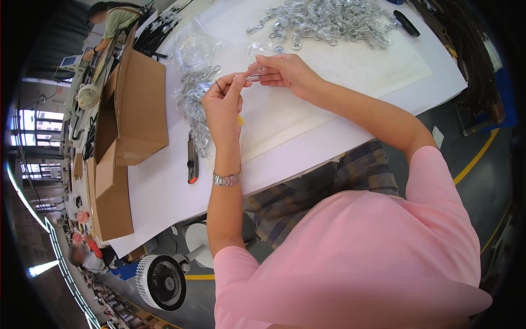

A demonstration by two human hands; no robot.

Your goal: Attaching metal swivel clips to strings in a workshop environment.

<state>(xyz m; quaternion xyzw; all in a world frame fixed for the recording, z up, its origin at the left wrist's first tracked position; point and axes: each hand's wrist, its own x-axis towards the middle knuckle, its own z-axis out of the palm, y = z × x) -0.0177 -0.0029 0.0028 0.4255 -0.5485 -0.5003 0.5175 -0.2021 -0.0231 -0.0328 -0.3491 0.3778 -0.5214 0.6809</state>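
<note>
Over the white table, both my hands meet at a small shiny metal clasp (pixel 252 78). My left hand (pixel 223 107) pinches its left end between thumb and fingers. My right hand (pixel 293 75) is closed at the other end, with clear plastic (pixel 256 52) just beyond its fingers. Beside my left hand lies a pile of silvery metal clasps (pixel 193 98), some seeming to be in clear plastic. A larger heap of similar pieces with rings (pixel 339 23) spreads across the far side of the table. The clasp's exact shape is partly hidden by my fingers.
An open cardboard box (pixel 139 104) stands on the table's left. A utility knife (pixel 192 159) lies near it. Clear plastic bags (pixel 197 44) lie farther back; a black object (pixel 406 23) is at far right. A fan (pixel 164 282) stands below left. Another person (pixel 118 22) works beyond the box.
</note>
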